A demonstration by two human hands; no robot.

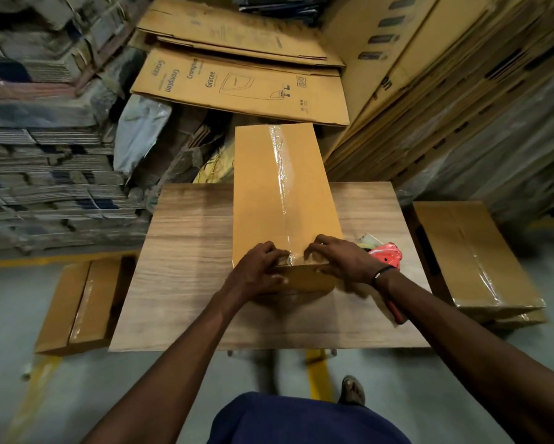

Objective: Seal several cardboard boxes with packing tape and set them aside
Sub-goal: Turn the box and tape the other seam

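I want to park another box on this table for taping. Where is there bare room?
The left part of the table is bare, bordered by the long box and the left edge. The near strip in front of both hands is free too. Right of the box is crowded: the red tape dispenser lies there by the right hand.

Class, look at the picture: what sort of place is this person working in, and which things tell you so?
Probably a warehouse packing area: flattened cartons are stacked behind, a taped cardboard box lies on the wooden table, and a red tape dispenser sits beside it.
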